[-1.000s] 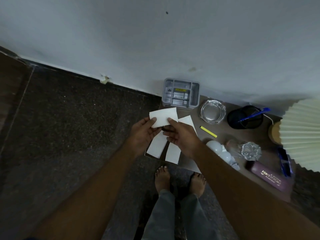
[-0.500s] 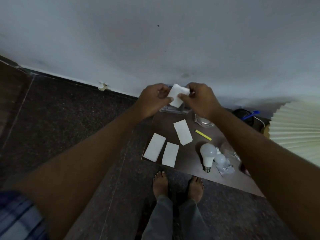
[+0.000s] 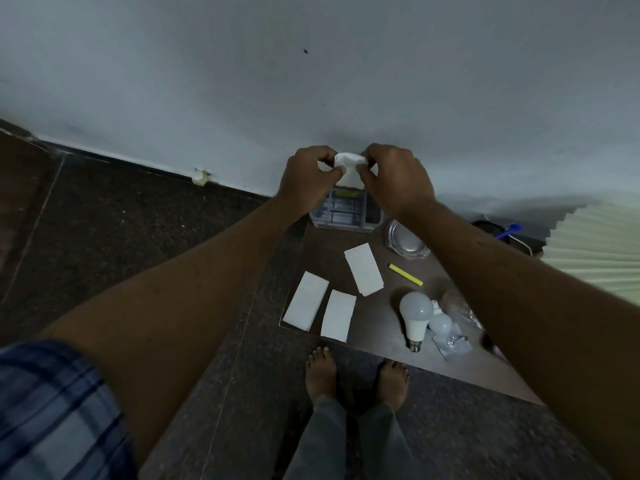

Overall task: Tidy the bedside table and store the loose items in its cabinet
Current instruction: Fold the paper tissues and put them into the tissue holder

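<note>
My left hand (image 3: 306, 176) and my right hand (image 3: 394, 178) are raised together in front of the wall, both pinching one white paper slip (image 3: 348, 168) that is crumpled between the fingers. Below them lies the dark brown bedside table top (image 3: 329, 247). Three flat white paper slips rest on it: one at the front left corner (image 3: 306, 300), one beside it (image 3: 338, 315), one further back (image 3: 363, 269). A yellow stick (image 3: 405, 274), a large white bulb (image 3: 415, 317) and a small bulb (image 3: 440, 323) lie to the right.
A grey compartment box (image 3: 346, 211) stands at the table's back edge under my hands. A glass ashtray (image 3: 407, 242) sits right of it, a small plastic bag of screws (image 3: 452, 344) near the bulbs, a pleated lampshade (image 3: 595, 249) at far right. My bare feet stand on dark speckled floor.
Both hands lifted the paper slip off the table toward the wall and crumpled it from flat into a wad. The view tilted, showing more of the table front.
</note>
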The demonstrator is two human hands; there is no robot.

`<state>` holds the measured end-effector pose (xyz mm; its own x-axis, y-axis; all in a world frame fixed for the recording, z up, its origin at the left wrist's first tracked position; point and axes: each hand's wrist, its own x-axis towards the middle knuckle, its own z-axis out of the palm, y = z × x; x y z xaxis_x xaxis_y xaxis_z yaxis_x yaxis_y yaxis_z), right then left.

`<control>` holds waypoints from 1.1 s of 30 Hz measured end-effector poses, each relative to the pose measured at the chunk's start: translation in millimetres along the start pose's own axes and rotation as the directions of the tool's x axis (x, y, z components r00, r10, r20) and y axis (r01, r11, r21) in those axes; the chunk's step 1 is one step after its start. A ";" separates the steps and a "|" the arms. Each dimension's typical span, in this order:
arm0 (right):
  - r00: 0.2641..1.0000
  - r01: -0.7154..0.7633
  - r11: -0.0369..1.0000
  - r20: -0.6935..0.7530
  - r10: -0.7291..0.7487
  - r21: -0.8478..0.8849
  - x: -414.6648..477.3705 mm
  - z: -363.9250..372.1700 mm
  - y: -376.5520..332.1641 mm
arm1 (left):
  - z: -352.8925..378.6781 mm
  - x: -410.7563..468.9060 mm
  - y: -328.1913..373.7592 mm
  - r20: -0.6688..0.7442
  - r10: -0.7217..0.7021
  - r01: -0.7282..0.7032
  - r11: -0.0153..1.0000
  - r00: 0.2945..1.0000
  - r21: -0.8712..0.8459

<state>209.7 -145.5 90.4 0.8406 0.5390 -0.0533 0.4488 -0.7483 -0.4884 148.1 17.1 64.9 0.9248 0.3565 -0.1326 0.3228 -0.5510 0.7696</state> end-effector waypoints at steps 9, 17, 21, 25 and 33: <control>1.000 -0.005 1.000 -0.011 0.005 0.031 1.1 18.1 5.9 | 4.2 1.2 -1.5 0.041 -0.005 0.004 1.000 0.999 0.028; 0.996 -0.091 0.993 0.003 0.091 0.070 1.7 36.0 9.6 | 10.2 2.8 -9.4 0.062 0.015 -0.026 0.983 0.998 0.180; 0.995 -0.096 0.992 0.011 0.095 0.078 2.4 41.4 12.0 | 13.5 4.6 -8.7 0.062 0.005 -0.019 0.976 0.998 0.218; 0.994 -0.102 0.992 0.037 0.099 0.069 1.9 43.9 15.0 | 15.1 5.4 -7.9 0.065 0.000 -0.016 0.969 0.998 0.247; 0.994 -0.101 0.991 0.058 0.096 0.092 0.2 49.7 18.8 | 16.1 3.5 -8.7 0.067 -0.016 -0.004 0.959 0.998 0.285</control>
<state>203.3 -140.2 37.9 0.8607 0.4864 -0.1505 0.3320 -0.7603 -0.5583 151.8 10.9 47.7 0.9310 0.3138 -0.1862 0.3630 -0.7443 0.5606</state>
